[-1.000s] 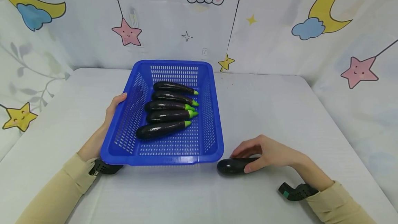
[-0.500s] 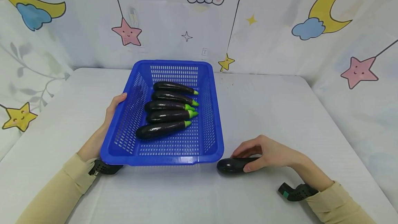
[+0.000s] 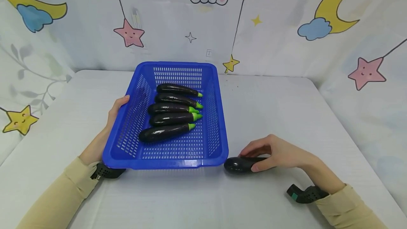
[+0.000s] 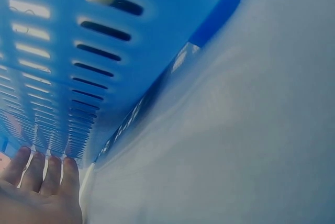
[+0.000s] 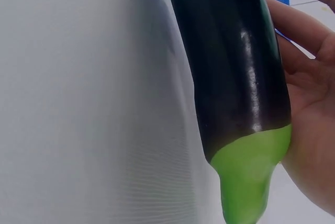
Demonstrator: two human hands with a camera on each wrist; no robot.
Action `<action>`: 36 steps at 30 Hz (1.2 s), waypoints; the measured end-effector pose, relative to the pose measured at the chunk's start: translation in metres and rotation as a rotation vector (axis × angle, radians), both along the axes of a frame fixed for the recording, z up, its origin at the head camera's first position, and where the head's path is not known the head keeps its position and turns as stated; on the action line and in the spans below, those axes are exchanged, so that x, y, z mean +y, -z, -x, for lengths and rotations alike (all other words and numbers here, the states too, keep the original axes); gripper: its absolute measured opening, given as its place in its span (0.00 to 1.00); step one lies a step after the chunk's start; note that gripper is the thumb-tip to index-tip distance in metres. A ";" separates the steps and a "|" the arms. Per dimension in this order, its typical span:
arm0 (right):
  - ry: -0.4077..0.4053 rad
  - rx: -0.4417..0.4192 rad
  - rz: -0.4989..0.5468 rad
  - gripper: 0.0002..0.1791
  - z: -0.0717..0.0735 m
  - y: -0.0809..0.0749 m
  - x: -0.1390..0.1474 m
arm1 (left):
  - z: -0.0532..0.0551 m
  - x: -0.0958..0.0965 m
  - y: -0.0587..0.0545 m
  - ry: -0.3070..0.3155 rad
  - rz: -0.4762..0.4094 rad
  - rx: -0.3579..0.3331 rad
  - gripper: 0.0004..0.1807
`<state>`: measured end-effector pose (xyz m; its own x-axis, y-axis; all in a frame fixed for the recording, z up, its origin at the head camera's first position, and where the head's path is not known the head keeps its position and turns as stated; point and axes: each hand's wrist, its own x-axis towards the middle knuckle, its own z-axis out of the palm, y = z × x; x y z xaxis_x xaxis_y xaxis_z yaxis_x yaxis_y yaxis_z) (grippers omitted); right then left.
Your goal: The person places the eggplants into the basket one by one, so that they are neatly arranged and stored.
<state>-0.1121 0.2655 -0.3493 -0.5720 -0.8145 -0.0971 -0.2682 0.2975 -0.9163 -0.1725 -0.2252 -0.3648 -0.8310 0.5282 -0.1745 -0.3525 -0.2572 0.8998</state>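
A blue plastic basket (image 3: 210,162) with slotted walls stands on the white table, holding several dark eggplants (image 3: 173,118) with green stem ends. Along the basket's outer left wall lies my left hand (image 3: 109,121), one fingertip at the rim. In the left wrist view its fingers (image 4: 49,174) look straight and touch the slotted wall. My right hand (image 3: 275,151) grips another eggplant (image 3: 238,165) beside the basket's near right corner, thumb on the near side and fingers on the far side. Its green stem end shows in the right wrist view, hidden by the hand in the head view.
The white tabletop (image 3: 276,105) extends on both sides of the basket. A patterned curtain (image 3: 273,52) with moons and stars hangs behind and at the sides. Black wrist cameras (image 3: 306,193) sit on both wrists.
My right hand and its eggplant have shifted slightly away from me and to the right. The left hand, the basket and the eggplants in it stay where they were.
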 end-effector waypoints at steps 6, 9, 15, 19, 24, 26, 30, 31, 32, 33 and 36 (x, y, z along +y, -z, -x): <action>-0.015 0.037 0.005 0.21 0.003 -0.010 0.000 | 0.000 -0.001 0.001 -0.001 -0.013 0.008 0.39; -0.018 0.055 0.003 0.21 0.005 -0.016 0.000 | 0.000 0.000 0.001 -0.002 -0.009 0.003 0.39; 0.004 0.097 -0.027 0.21 0.006 -0.033 0.003 | 0.000 -0.001 0.002 -0.002 0.005 0.001 0.40; 0.020 0.143 -0.065 0.22 0.008 -0.044 0.006 | 0.000 -0.001 0.002 -0.012 -0.005 0.004 0.38; 0.040 0.171 -0.090 0.23 0.006 -0.058 0.006 | 0.000 0.000 0.001 -0.004 -0.014 -0.006 0.38; 0.034 0.176 -0.075 0.23 0.005 -0.064 0.005 | 0.000 0.000 0.001 -0.010 -0.007 -0.007 0.39; 0.010 0.191 -0.037 0.23 0.005 -0.073 0.002 | 0.000 0.000 0.001 -0.008 0.005 -0.004 0.40; 0.009 0.194 -0.030 0.23 0.006 -0.074 0.001 | 0.000 0.000 0.001 -0.006 0.003 -0.004 0.40; 0.008 0.194 -0.027 0.24 0.006 -0.076 -0.001 | 0.000 0.000 0.001 -0.004 0.001 -0.003 0.40; 0.009 0.193 -0.025 0.24 0.007 -0.077 -0.002 | 0.001 0.000 0.001 -0.001 -0.001 -0.004 0.40; 0.030 0.182 -0.034 0.24 0.010 -0.079 -0.008 | 0.000 -0.001 0.002 0.001 0.000 0.000 0.40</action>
<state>-0.1221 0.2577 -0.2702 -0.6066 -0.7948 -0.0169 -0.4191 0.3378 -0.8428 -0.1730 -0.2260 -0.3669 -0.8304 0.5291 -0.1746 -0.3530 -0.2571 0.8996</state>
